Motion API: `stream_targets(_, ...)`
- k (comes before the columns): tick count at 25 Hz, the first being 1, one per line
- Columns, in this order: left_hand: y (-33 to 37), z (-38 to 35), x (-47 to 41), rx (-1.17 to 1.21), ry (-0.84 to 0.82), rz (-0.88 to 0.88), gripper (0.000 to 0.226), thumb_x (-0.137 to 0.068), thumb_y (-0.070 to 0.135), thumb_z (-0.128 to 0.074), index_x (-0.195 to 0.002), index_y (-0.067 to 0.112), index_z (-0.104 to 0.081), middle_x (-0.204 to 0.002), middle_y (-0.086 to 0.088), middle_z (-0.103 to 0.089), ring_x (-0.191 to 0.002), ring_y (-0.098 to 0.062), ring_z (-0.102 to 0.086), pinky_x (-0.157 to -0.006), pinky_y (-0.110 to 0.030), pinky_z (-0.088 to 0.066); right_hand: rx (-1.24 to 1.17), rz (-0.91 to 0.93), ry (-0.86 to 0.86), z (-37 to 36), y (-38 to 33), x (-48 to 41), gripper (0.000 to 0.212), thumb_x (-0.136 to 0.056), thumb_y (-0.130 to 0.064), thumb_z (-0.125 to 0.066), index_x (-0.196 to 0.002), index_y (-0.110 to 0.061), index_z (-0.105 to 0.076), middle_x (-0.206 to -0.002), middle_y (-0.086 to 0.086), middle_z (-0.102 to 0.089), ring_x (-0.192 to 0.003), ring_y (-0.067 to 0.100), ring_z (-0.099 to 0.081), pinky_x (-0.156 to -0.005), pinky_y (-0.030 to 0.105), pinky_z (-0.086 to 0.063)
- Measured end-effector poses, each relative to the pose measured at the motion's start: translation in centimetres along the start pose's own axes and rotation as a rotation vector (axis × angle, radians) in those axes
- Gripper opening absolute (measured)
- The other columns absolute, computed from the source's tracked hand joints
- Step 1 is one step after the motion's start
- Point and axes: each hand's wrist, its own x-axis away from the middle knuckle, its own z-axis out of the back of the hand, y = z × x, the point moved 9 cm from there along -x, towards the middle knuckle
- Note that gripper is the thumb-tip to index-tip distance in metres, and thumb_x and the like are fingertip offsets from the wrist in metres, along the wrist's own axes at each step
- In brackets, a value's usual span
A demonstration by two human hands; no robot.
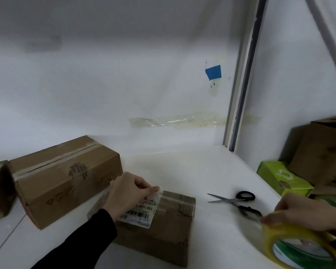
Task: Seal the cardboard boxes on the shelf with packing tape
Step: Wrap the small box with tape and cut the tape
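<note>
Pinching tape end on small box (159, 226) lower centre, left hand (127, 191); right hand (303, 214) fingers grip tape roll (297, 247). Large box (66, 177) left looks taped; this seal just begun.

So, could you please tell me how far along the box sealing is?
Done, it seems: the large box already has tape along its top seam. In hand: the left hand pins a tape end on the small labelled box, while the right hand holds the tape roll. Left: running and cutting that strip; the scissors lie beside it.
</note>
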Motion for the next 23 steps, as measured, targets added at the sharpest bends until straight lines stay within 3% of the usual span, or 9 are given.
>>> stream_targets(7, -0.2, 0.7, 0.5, -0.020, 0.022, 0.031, 0.030, -0.065, 0.055, -0.073, -0.054, 0.027, -0.073, -0.054, 0.019, -0.067, -0.056, 0.007, -0.061, -0.090, -0.044, -0.047, -0.024, -0.018, -0.037, -1.3, 0.0, 0.0, 0.052, -0.070, -0.052, -0.073, -0.040, -0.016, -0.051, -0.043, -0.008, -0.043, -0.039, 0.004, -0.038, -0.047, 0.018, -0.028)
stream_targets(11, -0.6, 0.5, 0.5, -0.050, 0.049, 0.032, 0.028, -0.064, 0.055, -0.075, -0.052, 0.031, -0.070, -0.055, 0.021, -0.066, -0.060, 0.005, -0.061, -0.089, -0.040, -0.047, 0.023, -0.079, 0.052, -0.8, 0.8, 0.0, 0.053, -0.059, -0.063, -0.073, -0.044, -0.017, -0.051, -0.041, -0.009, -0.044, -0.042, 0.003, -0.041, -0.052, 0.021, -0.031)
stream_targets(14, -0.8, 0.1, 0.6, -0.061, 0.065, 0.019, 0.025, -0.066, 0.052, -0.075, -0.054, 0.030, -0.069, -0.054, 0.017, -0.067, -0.058, 0.005, -0.062, -0.071, -0.022, -0.051, 0.064, -0.108, 0.125, -0.5, 0.9, -0.2, 0.051, -0.058, -0.065, -0.072, -0.057, -0.018, -0.052, -0.047, -0.010, -0.048, -0.052, 0.005, -0.045, -0.052, 0.021, -0.032)
stream_targets(15, -0.8, 0.0, 0.7, -0.058, 0.075, 0.017, 0.025, -0.067, 0.050, -0.075, -0.055, 0.029, -0.069, -0.052, 0.017, -0.066, -0.058, 0.007, -0.062, -0.062, -0.013, -0.048, 0.086, -0.110, 0.131, -0.5, 0.8, -0.1, 0.049, -0.063, -0.063, -0.071, -0.060, -0.018, -0.051, -0.052, -0.010, -0.048, -0.054, 0.004, -0.044, -0.052, 0.019, -0.032)
stream_targets(17, -0.8, 0.0, 0.7, -0.069, 0.101, 0.020, 0.025, -0.068, 0.050, -0.075, -0.056, 0.029, -0.068, -0.050, 0.019, -0.064, -0.057, 0.009, -0.061, -0.051, -0.008, -0.042, 0.089, -0.102, 0.137, -0.4, 0.6, 0.0, 0.047, -0.067, -0.058, -0.070, -0.056, -0.018, -0.048, -0.051, -0.011, -0.046, -0.051, 0.002, -0.042, -0.049, 0.016, -0.030)
stream_targets(20, -0.8, 0.0, 0.5, -0.079, 0.112, 0.030, 0.027, -0.069, 0.052, -0.072, -0.056, 0.029, -0.067, -0.050, 0.014, -0.065, -0.054, 0.003, -0.062, -0.056, -0.010, -0.041, 0.023, -0.054, 0.131, 0.0, 0.2, -0.1, 0.052, -0.064, -0.056, -0.072, -0.047, -0.015, -0.046, -0.043, -0.009, -0.039, -0.043, 0.004, -0.037, -0.048, 0.018, -0.027)
stream_targets(23, -1.1, 0.2, 0.3, -0.155, 0.146, 0.053, 0.031, -0.069, 0.057, -0.070, -0.056, 0.029, -0.066, -0.058, 0.014, -0.065, -0.062, 0.002, -0.060, -0.072, -0.027, -0.049, 0.026, -0.062, 0.143, 0.0, 0.4, -0.7, 0.050, -0.066, -0.053, -0.074, -0.050, -0.017, -0.043, -0.029, -0.011, -0.040, -0.043, 0.005, -0.037, -0.047, 0.018, -0.026)
